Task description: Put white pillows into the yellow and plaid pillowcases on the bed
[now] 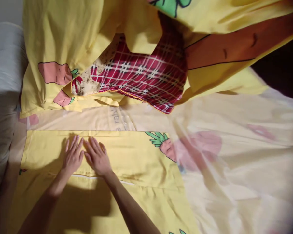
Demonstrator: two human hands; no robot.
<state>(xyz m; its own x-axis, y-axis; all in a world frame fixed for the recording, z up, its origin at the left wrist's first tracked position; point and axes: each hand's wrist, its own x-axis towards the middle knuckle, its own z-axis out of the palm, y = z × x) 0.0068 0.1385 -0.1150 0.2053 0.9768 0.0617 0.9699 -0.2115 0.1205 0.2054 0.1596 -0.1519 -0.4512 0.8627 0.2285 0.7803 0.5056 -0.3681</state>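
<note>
A yellow cloth with carrot prints, which looks like a pillowcase, lies spread on the bed, its far edge running straight across. My left hand rests flat on it near that edge, fingers stretched out. Close beside it, my right hand also lies flat on the cloth with its fingers apart. The two hands nearly meet at the thumbs, and neither holds anything. A pale line like a seam or opening crosses the cloth below my wrists.
Beyond the cloth, a red plaid pillow shows among heaped yellow carrot-print bedding. A pale patterned bed sheet stretches to the right. Grey padded fabric borders the left side. A dark area lies at the upper right.
</note>
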